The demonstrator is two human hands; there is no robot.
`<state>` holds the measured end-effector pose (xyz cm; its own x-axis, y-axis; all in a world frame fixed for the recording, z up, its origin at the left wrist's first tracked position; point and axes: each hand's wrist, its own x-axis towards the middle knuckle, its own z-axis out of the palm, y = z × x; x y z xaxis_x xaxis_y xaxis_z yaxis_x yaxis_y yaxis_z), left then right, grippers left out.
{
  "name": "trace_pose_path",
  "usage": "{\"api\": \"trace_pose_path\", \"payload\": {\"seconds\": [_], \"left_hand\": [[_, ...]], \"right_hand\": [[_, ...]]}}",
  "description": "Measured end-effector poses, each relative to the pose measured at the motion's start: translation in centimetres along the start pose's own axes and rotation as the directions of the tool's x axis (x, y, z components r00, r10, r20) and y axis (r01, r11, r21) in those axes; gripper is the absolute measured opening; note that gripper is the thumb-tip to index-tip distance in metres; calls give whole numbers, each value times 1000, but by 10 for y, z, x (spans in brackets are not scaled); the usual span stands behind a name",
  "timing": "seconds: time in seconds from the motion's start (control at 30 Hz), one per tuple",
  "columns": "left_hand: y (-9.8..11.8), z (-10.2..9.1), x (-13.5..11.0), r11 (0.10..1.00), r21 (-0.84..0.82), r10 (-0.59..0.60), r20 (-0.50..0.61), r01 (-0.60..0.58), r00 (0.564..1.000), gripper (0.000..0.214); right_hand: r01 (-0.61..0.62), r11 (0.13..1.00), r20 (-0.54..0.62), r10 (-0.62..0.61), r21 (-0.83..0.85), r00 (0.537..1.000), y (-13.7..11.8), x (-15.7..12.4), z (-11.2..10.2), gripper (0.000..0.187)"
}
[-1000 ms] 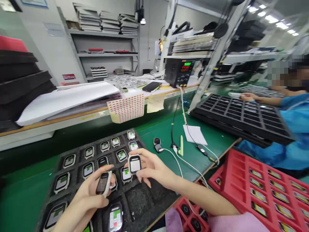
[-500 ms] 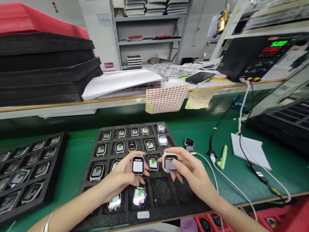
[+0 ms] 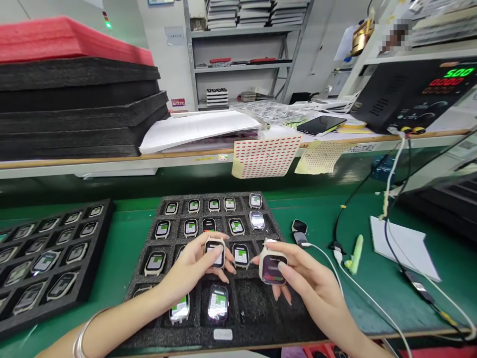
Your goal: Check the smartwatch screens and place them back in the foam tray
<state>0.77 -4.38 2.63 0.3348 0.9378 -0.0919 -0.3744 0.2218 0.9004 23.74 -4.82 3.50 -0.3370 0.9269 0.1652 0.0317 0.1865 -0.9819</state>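
My left hand (image 3: 203,258) grips a smartwatch (image 3: 213,247) without a strap, its thumb lying on the lit screen. In my right hand (image 3: 298,273) is another smartwatch (image 3: 271,266) with a pale case; its screen is dark with a red patch low down, and the thumb touches the glass. Both are held above a black foam tray (image 3: 261,330) whose pockets hold several more watch bodies, such as a watch showing a green and white screen (image 3: 241,254). A watch with a purple-edged film (image 3: 218,302) lies in the front row. My left forearm hides part of the tray.
Another foam tray of watches (image 3: 93,241) stands at the left. To the right lie a small watch (image 3: 299,226) by a charging puck (image 3: 301,239), white cables (image 3: 372,294), a green tool (image 3: 357,253) and white paper (image 3: 404,243). A shelf (image 3: 179,160) above carries stacked foam (image 3: 82,109) and a power supply (image 3: 406,94).
My left thumb has moved onto its watch's screen. The right watch's screen has turned from a pale list to dark with red, and my right hand sits slightly lower and further right.
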Motion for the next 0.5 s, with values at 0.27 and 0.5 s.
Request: {"api": "trace_pose_path", "payload": {"seconds": [0.27,0.5], "left_hand": [[2,4,-6,990,-137,-17,-6,16,1000,50],[1,5,-11,997,-71,-22,22,23,1000,48]], "right_hand": [[-60,995,8,59,74,998,-3,5,4,33],[-21,996,14,20,82,1000,-19,-10,21,25]]}}
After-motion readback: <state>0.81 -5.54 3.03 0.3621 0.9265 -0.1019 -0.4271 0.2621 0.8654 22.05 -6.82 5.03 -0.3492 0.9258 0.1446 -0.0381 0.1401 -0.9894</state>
